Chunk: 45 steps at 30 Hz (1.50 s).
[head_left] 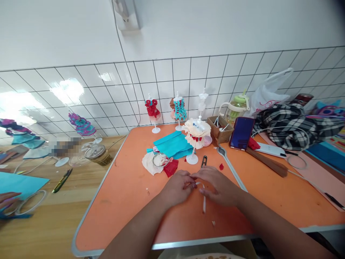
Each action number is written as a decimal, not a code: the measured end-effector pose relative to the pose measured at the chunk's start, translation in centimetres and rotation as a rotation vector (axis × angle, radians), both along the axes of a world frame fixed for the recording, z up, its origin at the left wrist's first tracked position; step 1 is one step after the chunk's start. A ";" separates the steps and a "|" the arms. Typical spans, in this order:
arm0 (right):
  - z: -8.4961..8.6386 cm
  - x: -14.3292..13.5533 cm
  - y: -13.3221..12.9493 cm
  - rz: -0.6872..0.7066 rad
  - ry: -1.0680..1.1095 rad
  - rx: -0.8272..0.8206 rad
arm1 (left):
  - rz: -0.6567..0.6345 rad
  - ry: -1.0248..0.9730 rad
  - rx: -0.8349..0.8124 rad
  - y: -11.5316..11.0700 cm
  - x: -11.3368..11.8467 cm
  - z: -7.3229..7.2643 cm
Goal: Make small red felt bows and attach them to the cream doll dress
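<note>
My left hand [178, 189] is closed, its fingertips pinching one end of a thin white strip [204, 205]. The strip curves out between the hands and hangs toward me over the orange table [124, 205]. My right hand [218, 183] arches beside it, thumb apart from the stretched fingers, with the fingertips meeting those of my left hand. Just beyond the hands stands a small white dress stand [192, 158] wearing a cream crepe-paper dress [198, 131] with red trim. A small black clip-like tool [204, 161] lies near my right fingers.
Blue paper [172, 144], cream paper [149, 163] and red paper [171, 167] lie left of the stand. Scissors [229, 162], a phone [242, 133] and a cardboard box [219, 130] are at right. Another person's hand [9, 201] is over the wooden table [72, 208].
</note>
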State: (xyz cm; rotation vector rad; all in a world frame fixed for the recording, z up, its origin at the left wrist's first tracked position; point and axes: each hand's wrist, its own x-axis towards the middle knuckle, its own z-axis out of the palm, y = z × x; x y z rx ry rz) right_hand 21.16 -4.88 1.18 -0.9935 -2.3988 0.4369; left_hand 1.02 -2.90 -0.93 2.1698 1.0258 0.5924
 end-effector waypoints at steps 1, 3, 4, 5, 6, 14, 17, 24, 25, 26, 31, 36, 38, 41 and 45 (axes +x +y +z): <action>-0.3 -0.2 0.0 -0.048 0.019 -0.059 | -0.009 0.018 0.033 0.0 0.0 -0.1; -1.0 -0.6 0.2 -0.155 0.054 -0.170 | -0.039 0.026 0.065 0.0 -0.1 -0.1; -1.3 -0.8 0.4 -0.197 0.068 -0.214 | -0.051 0.028 0.071 0.1 -0.1 -0.1; -1.6 -0.9 0.5 -0.230 0.073 -0.244 | -0.058 0.034 0.073 0.1 -0.2 -0.1; -1.7 -1.0 0.7 -0.257 0.068 -0.260 | -0.061 0.044 0.074 0.2 -0.2 0.0; -1.3 -1.3 0.4 -0.260 -0.078 -0.149 | -0.055 0.155 0.189 0.2 -0.3 0.7; -2.1 -1.7 0.0 -0.227 -0.077 0.007 | -0.016 0.040 0.137 -0.1 0.1 0.5; -1.0 -1.2 -1.5 -0.225 0.093 0.206 | 0.217 -0.474 -0.279 0.8 -0.1 0.3; -0.1 -0.1 -1.5 -0.260 0.131 0.071 | 0.248 -0.479 -0.289 1.0 -0.3 0.5; 0.8 1.5 -1.3 -0.321 0.170 -0.084 | 0.266 -0.477 -0.297 1.1 -0.4 0.6; 2.6 10.4 2.0 -0.579 0.243 -0.682 | 0.246 -0.461 -0.356 1.1 -0.4 0.8; -0.9 13.1 5.9 -0.693 0.197 -0.919 | 0.185 -0.356 -0.267 0.4 0.3 0.6; -2.1 12.9 6.9 -0.714 0.178 -0.954 | 0.184 -0.307 -0.238 0.2 0.3 0.6; -3.1 12.5 7.9 -0.739 0.068 -0.956 | 0.193 -0.262 -0.201 0.3 0.2 0.5; -4.1 12.6 9.3 -0.780 -0.133 -0.896 | 0.186 -0.215 -0.154 0.5 0.1 0.2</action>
